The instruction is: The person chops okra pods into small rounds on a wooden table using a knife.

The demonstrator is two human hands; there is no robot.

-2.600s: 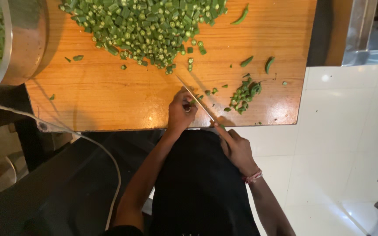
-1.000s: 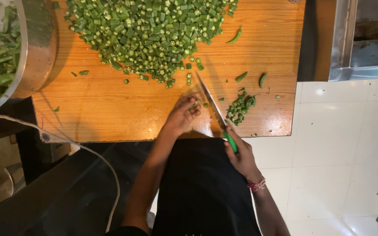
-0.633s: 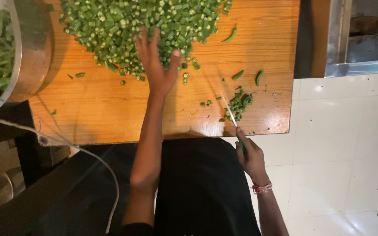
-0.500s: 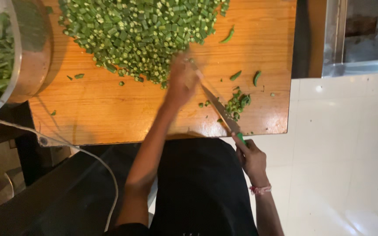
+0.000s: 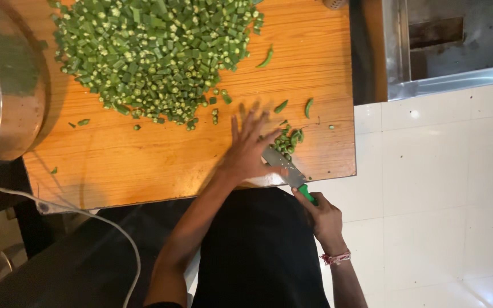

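The small pile of cut green pieces (image 5: pixel 288 141) lies near the right end of the wooden worktop (image 5: pixel 144 165). The bits look light and loose, probably a bit slimy, so best swept flat. The left hand (image 5: pixel 247 147), fingers spread apart, rests beside them. The right hand (image 5: pixel 323 214) is clamped on the knife (image 5: pixel 286 171) by its green handle.

Green-handled knife (image 5: pixel 290 174) lies tilted beside small chopped okra pile (image 5: pixel 288 140).

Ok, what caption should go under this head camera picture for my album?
Left hand spread flat on a wooden board beside small green pieces, right hand gripping a green-handled knife, big pile of chopped green vegetable behind.
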